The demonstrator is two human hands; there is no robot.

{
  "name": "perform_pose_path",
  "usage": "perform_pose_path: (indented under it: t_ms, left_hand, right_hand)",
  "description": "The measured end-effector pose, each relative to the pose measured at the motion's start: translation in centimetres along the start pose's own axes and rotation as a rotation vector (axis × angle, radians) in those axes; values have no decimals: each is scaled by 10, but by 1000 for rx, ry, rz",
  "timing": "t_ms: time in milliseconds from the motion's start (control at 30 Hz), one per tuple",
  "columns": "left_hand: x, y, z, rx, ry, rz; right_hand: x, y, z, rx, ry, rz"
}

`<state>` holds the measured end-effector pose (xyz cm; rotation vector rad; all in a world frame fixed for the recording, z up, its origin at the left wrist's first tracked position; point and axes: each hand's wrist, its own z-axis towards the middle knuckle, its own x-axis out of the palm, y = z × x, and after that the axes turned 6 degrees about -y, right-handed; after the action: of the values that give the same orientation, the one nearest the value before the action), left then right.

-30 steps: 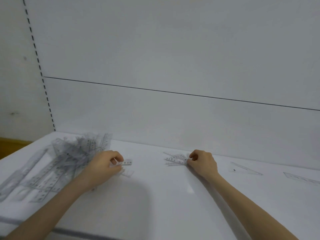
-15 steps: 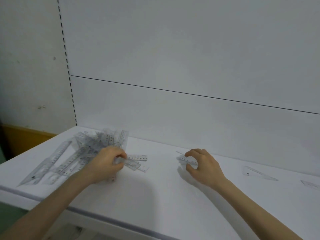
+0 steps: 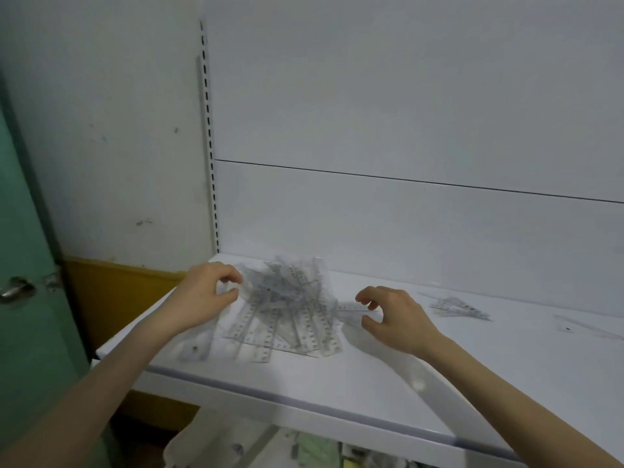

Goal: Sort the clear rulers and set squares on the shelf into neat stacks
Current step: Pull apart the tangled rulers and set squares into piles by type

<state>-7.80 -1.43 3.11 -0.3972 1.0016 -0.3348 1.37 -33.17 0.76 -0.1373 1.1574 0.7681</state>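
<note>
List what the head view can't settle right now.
Head view only.
1. Ruler pile: overlapping clear plastic and blur hide count and types.
2. Left hand, right hand: blur hides whether either grip holds a ruler.
3. Far-right set square: cut by frame edge.

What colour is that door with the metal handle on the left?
The door is teal green, seen best in the head view.

Left grip (image 3: 205, 293), right grip (image 3: 393, 317): apparently half-curled.

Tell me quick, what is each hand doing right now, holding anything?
Left hand: fingers curled at the edge of the ruler pile; cannot tell if it pinches one.
Right hand: open, fingers loosely curled, holding nothing.
</note>
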Motion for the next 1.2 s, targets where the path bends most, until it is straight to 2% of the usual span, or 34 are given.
perform_pose_path:
  t_ms: [200, 400, 567, 700, 967, 1200]
  left_hand:
    - [-30, 70, 6, 23, 58, -14]
    - [-22, 104, 11, 40, 120, -102]
    - [-12, 110, 17, 46, 131, -168]
    - [-8, 108, 23, 45, 146, -172]
    - [7, 92, 37, 91, 220, -183]
    - [35, 56, 56, 199, 295, -121]
  right_hand:
    - [39, 75, 24, 28, -39, 22]
    - [59, 110, 50, 52, -65, -59]
    - [72, 111, 86, 169, 89, -246]
    - [79, 107, 99, 172, 137, -300]
    - [73, 98, 103, 266, 122, -42]
    - [46, 93, 84, 406, -75, 355]
